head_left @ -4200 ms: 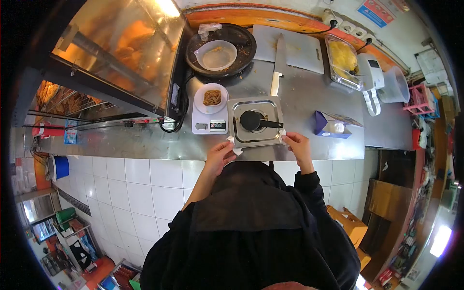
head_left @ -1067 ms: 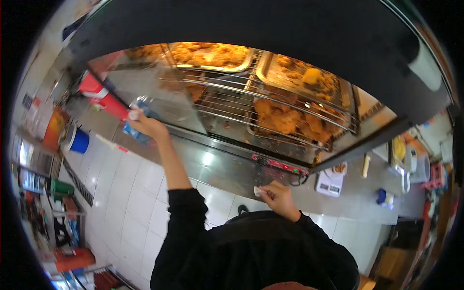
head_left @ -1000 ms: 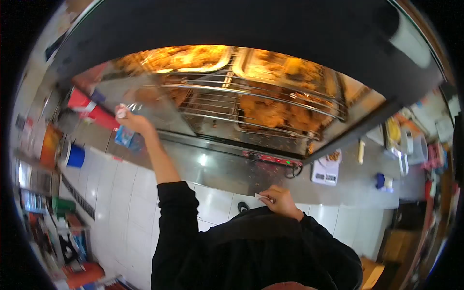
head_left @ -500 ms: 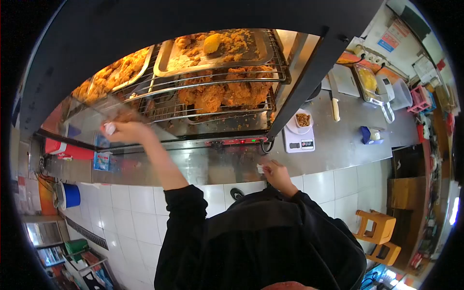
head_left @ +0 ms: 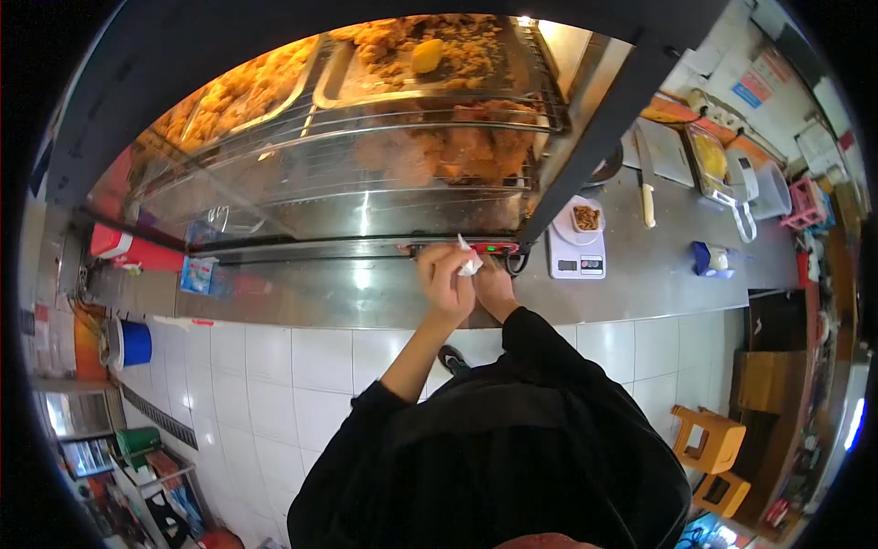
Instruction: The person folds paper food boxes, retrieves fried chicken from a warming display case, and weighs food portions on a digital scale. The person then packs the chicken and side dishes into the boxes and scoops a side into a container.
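My left hand [head_left: 446,285] is raised in front of the warming cabinet's lower rail, fingers closed on a crumpled white tissue [head_left: 469,262]. Just right of it, my right hand [head_left: 497,289] is at the red control strip [head_left: 498,249] with its green light. Its fingers are curled and partly hidden behind the tissue, so what they hold does not show. Behind the glass front [head_left: 320,209], fried chicken [head_left: 476,146] lies on a wire rack. Above it, a metal tray [head_left: 329,91] holds crumbs and a yellow lump [head_left: 426,56].
A white kitchen scale [head_left: 578,263] with a small bowl of brown pieces [head_left: 586,218] stands right of the cabinet. Farther right are a knife [head_left: 647,197] and a blue-and-white pack [head_left: 712,260]. Orange stools [head_left: 718,444] stand on the tiled floor.
My left hand has moved right from the cabinet's left side to beside my right hand. My right hand has risen to the control strip. Glass reflections now cover the lower rack.
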`<state>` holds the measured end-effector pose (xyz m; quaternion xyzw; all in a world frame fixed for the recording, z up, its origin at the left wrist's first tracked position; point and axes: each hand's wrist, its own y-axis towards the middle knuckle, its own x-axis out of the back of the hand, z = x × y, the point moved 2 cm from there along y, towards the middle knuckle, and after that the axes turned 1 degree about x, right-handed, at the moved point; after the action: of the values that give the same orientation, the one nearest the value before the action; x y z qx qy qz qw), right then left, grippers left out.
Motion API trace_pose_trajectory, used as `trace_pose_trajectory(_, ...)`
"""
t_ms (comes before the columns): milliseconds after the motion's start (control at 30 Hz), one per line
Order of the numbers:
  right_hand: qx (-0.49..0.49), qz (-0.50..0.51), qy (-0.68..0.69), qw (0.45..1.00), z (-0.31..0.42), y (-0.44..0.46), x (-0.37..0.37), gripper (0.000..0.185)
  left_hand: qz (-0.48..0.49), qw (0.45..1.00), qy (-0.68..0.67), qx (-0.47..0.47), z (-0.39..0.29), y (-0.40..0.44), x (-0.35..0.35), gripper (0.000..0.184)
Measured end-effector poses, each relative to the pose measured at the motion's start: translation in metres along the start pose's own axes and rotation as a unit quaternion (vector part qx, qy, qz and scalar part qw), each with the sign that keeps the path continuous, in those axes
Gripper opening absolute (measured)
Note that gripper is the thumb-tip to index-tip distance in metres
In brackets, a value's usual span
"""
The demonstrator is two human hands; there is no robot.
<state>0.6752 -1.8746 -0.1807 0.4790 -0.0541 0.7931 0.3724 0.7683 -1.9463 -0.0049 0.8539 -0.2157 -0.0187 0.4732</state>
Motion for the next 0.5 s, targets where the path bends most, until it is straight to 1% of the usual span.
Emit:
trace_pose_trajectory(33, 0.018, -0.016, -0.006, 1.000, 0.008, -0.003, 0.010, 0.017, 0.073, 0.997, 0.018, 0.027, 0.014, -0.023, 0.001, 0.008)
trace_pose_trajectory(67, 0.009, -0.021, -0.009, 1.000, 0.013, -0.003, 0.014, 0.017, 0.079, 0.996, 0.010, 0.025, 0.027, -0.049, 0.004, 0.008)
trace_pose_trajectory(100, 0.026, -0.006, -0.077, 0.997, 0.018, -0.002, 0.014, 0.021, 0.122, 0.976, 0.005, 0.178, 0.048, -0.075, 0.004, 0.009)
trace_pose_trajectory(133, 0.042, 0.012, -0.144, 0.989, 0.022, -0.001, 0.013, 0.025, 0.164, 0.931, 0.002, 0.327, 0.067, -0.097, 0.003, 0.010)
trace_pose_trajectory(167, 0.017, 0.022, -0.160, 0.987, 0.021, -0.001, 0.006, 0.030, 0.171, 0.930, -0.001, 0.326, 0.080, -0.106, 0.003, 0.010)
trace_pose_trajectory(200, 0.009, 0.019, -0.161, 0.987, 0.027, 0.000, 0.011, 0.030, 0.201, 0.946, 0.078, 0.241, 0.090, -0.108, 0.001, 0.012)
trace_pose_trajectory(233, 0.009, 0.049, -0.173, 0.984, 0.031, 0.001, 0.016, 0.031, 0.225, 0.950, 0.155, 0.151, 0.098, -0.111, -0.004, 0.013)
trace_pose_trajectory(267, 0.008, 0.079, -0.186, 0.979, 0.031, 0.000, 0.020, 0.033, 0.229, 0.951, 0.149, 0.147, 0.104, -0.114, -0.009, 0.013)
trace_pose_trajectory(333, -0.001, 0.078, -0.192, 0.978, 0.026, -0.011, 0.023, 0.036, 0.255, 0.937, 0.180, 0.155, 0.115, -0.119, -0.023, 0.019)
trace_pose_trajectory(367, 0.053, 0.094, -0.054, 0.993, 0.024, -0.017, 0.034, 0.038, 0.281, 0.927, 0.192, 0.160, 0.123, -0.128, -0.028, 0.022)
trace_pose_trajectory(400, 0.109, 0.107, 0.084, 0.985, 0.022, -0.020, 0.052, 0.040, 0.281, 0.929, 0.186, 0.153, 0.110, -0.120, -0.031, 0.022)
trace_pose_trajectory(433, 0.068, 0.212, 0.073, 0.972, 0.014, -0.025, 0.069, 0.040, 0.289, 0.919, 0.236, 0.131, 0.095, -0.114, -0.032, 0.024)
trace_pose_trajectory(467, 0.026, 0.316, 0.063, 0.946, 0.009, -0.031, 0.096, 0.039, 0.295, 0.905, 0.287, 0.110, 0.084, -0.110, -0.034, 0.028)
trace_pose_trajectory(500, 0.026, 0.314, 0.101, 0.944, 0.004, -0.033, 0.130, 0.036, 0.336, 0.879, 0.311, 0.133, 0.089, -0.118, -0.041, 0.042)
